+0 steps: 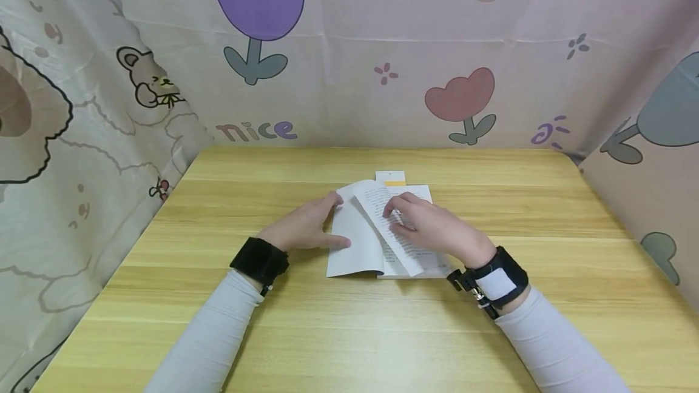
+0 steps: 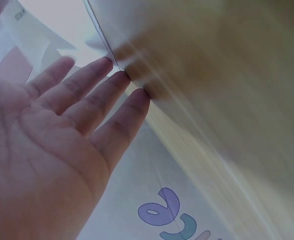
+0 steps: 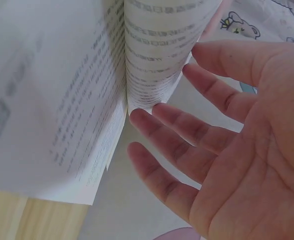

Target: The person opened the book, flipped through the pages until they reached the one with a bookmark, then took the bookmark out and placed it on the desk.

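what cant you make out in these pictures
Print: too small to read in the head view, blurred in the right wrist view.
White piece with an orange band: lower end hidden by the book in the head view.
Sleeves: cut off by the bottom edge of the head view.

Head view: the open white paper book point(image 1: 388, 238) has print too small to read; at its twelve o'clock, a white, yellow-banded tab point(image 1: 390, 176) is partly hidden. Left wrist view: left hand point(image 2: 52, 135), thumb cut off at ten o'clock.
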The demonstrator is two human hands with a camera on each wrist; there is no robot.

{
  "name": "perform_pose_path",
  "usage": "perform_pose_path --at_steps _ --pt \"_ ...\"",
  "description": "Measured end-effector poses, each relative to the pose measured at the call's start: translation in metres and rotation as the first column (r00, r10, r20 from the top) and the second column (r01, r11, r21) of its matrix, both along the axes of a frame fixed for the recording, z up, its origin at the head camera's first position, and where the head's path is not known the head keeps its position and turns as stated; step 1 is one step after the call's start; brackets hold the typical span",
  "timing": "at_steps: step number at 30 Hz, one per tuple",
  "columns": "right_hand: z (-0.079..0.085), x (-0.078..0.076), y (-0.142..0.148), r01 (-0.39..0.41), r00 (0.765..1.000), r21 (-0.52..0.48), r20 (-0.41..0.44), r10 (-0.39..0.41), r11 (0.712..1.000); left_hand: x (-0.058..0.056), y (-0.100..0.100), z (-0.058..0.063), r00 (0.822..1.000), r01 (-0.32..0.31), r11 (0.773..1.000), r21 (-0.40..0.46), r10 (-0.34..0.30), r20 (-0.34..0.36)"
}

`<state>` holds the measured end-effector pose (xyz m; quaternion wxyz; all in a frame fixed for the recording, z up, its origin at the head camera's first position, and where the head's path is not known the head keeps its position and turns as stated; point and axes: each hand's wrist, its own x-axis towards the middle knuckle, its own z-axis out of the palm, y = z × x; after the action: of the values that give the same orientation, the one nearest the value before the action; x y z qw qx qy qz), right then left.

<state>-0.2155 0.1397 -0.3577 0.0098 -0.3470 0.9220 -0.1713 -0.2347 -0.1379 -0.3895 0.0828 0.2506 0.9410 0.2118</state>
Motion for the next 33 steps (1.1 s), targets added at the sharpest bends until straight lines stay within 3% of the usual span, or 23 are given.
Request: perform_pose_path --at_steps 13,22,29,33 --pt "-0.005 0.002 -0.006 -0.033 0.999 0.004 -0.008 0.033 0.999 -0.001 -0.003 0.004 0.998 0.065 0.997 -0.047 -0.066 -0.014" --pt "-0.009 0.003 -0.013 -0.098 0.992 -0.091 -0.082 0.091 0.991 -0.009 -0.019 0.004 0.994 0.09 0.983 0.161 -0.099 0.051" --pt "-0.008 0.004 -0.016 -0.141 0.989 -0.135 -0.063 0.133 0.981 -0.013 -0.032 0.007 0.996 0.035 0.987 0.157 -0.047 0.07" --pt "-0.009 0.004 -0.018 -0.182 0.983 -0.164 -0.063 0.173 0.97 -0.012 -0.036 0.012 0.996 -0.001 0.979 0.205 -0.018 0.092"
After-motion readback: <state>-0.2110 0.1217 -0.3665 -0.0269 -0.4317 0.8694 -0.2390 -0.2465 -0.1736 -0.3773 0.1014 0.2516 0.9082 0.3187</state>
